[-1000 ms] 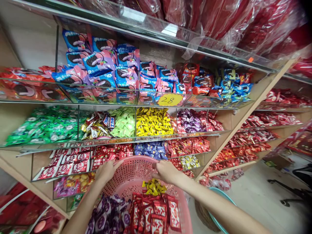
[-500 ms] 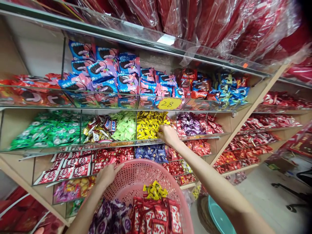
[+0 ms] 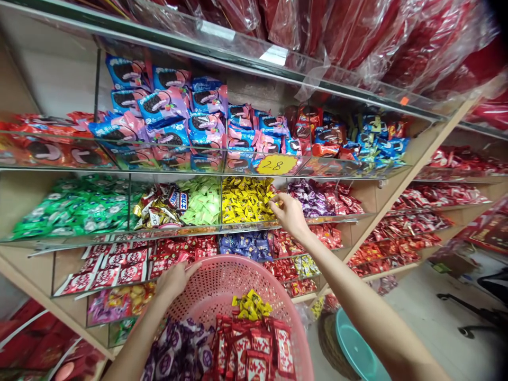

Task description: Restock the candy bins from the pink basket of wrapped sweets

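My left hand (image 3: 173, 279) is closed on the rim of a pink perforated plastic basket (image 3: 230, 269). Inside the basket lie purple-wrapped candies (image 3: 174, 346), red packets with white lettering (image 3: 257, 344) and a small heap of yellow-wrapped candies (image 3: 252, 305). Over the right edge of a shelf compartment of yellow-wrapped candies (image 3: 244, 201), my right hand (image 3: 290, 212) has its thumb and fingers pinched together. Whether a candy is between the fingertips I cannot make out.
Glass-fronted shelves hold green-wrapped candies (image 3: 83, 206), light green ones (image 3: 201, 201) and blue-pink cookie packs (image 3: 164, 106). A yellow "28" tag (image 3: 277, 164) hangs above my right hand. Below right, a turquoise basin (image 3: 355, 344) stands on the floor near a wheeled chair base (image 3: 472, 315).
My right hand has shifted right across the yellow candies to their compartment's right edge, its fingers showing more. My left hand stays on the basket rim. The view has moved slightly.
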The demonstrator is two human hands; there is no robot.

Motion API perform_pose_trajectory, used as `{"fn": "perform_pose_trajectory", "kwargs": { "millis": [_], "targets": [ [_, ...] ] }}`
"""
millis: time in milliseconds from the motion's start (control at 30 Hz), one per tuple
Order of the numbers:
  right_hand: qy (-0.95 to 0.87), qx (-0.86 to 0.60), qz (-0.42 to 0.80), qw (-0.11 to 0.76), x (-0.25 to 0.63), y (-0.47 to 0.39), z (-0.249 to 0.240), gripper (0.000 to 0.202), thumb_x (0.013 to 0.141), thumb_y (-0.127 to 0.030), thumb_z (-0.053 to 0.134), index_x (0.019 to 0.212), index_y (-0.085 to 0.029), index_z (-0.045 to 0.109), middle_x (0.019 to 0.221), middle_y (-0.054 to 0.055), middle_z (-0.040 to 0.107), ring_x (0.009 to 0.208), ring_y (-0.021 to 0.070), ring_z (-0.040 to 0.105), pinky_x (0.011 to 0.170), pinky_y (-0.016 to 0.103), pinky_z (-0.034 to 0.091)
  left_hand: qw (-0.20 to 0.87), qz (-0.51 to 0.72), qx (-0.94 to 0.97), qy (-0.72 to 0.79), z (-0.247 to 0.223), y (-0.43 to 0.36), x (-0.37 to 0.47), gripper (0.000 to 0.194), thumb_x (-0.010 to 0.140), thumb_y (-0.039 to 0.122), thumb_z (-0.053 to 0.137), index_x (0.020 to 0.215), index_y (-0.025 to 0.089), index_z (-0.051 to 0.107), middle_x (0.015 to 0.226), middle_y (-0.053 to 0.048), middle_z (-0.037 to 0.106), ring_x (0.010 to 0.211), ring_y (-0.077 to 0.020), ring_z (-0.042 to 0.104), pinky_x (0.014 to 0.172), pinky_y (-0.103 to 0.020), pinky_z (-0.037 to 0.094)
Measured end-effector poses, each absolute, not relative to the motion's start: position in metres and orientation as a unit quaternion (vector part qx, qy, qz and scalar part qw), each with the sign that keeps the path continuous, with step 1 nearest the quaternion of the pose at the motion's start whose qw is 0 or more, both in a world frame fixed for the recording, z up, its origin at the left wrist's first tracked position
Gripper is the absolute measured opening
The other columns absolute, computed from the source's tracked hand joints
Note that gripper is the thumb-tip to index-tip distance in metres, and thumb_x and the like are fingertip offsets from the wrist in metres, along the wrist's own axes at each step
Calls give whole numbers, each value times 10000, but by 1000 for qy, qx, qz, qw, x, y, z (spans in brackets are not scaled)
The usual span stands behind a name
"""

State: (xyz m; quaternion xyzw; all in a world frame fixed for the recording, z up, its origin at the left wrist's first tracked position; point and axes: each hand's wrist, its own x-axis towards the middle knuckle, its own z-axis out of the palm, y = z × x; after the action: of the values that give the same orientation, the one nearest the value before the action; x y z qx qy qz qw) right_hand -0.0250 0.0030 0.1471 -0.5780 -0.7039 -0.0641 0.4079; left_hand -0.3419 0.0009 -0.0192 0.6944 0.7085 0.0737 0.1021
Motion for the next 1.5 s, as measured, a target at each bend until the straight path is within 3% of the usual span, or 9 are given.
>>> {"fn": "perform_pose_trajectory", "kwargs": {
  "millis": [167, 367, 667, 867, 1033, 1200, 1300, 1500],
  "targets": [
    [-718, -529, 103, 441, -32, -28, 143, 211, 793, -352, 440, 812, -167, 542, 717, 23, 609, 491, 103, 526, 515, 221, 396, 101, 57, 698, 707, -15, 0, -341, 670, 715, 704, 203, 910, 215, 617, 910, -133, 651, 848, -318, 587, 684, -376, 421],
    [-768, -501, 200, 344, -41, -59, 91, 150, 789, -275, 446, 744, -169, 543, 583, -27, 557, 471, 83, 488, 490, 189, 359, 105, 53, 692, 712, -15, 0, -340, 699, 701, 726, 188, 955, 227, 607, 932, -135, 647, 862, -322, 584, 694, -386, 421],
    [-805, -590, 65, 5, -36, -78, 6, 149, 759, -134, 442, 778, -157, 588, 788, 70, 637, 741, 157, 592, 588, 212, 344, 113, 51, 690, 713, -13, 0, -340, 666, 705, 706, 228, 940, 220, 618, 927, -123, 650, 836, -302, 587, 676, -355, 418],
    [-791, -607, 11, -80, -46, -86, -7, 230, 799, -73, 390, 866, -133, 602, 870, 124, 639, 810, 213, 607, 629, 250, 383, 109, 55, 685, 718, -13, -1, -339, 647, 705, 700, 251, 924, 216, 621, 927, -126, 650, 853, -299, 585, 685, -344, 414],
    [-799, -600, -20, -16, -48, -82, 15, 192, 844, -192, 397, 840, -153, 585, 813, 96, 636, 743, 195, 611, 588, 240, 378, 102, 58, 687, 717, -15, -2, -339, 665, 704, 711, 221, 897, 216, 621, 906, -130, 653, 826, -310, 589, 667, -361, 418],
    [-790, -600, -61, 113, -38, -59, 79, 224, 878, -274, 346, 856, -186, 550, 807, 51, 609, 723, 148, 587, 581, 217, 350, 103, 61, 687, 717, -13, -3, -339, 647, 711, 696, 235, 914, 219, 623, 927, -128, 652, 833, -302, 591, 671, -361, 421],
    [-769, -607, -114, 165, -29, -33, 119, 238, 887, -258, 311, 962, -190, 526, 896, 63, 579, 779, 150, 569, 631, 228, 361, 102, 63, 687, 717, -13, -4, -339, 644, 713, 694, 231, 932, 229, 619, 918, -119, 656, 854, -308, 589, 689, -372, 419],
    [-711, -656, -226, 112, -20, 27, 157, 302, 866, -142, 285, 1132, -200, 416, 1084, 105, 473, 807, 183, 576, 626, 263, 383, 109, 70, 682, 720, -16, -2, -340, 694, 699, 717, 219, 974, 217, 616, 928, -134, 652, 865, -313, 589, 693, -374, 421]
  ]
}}
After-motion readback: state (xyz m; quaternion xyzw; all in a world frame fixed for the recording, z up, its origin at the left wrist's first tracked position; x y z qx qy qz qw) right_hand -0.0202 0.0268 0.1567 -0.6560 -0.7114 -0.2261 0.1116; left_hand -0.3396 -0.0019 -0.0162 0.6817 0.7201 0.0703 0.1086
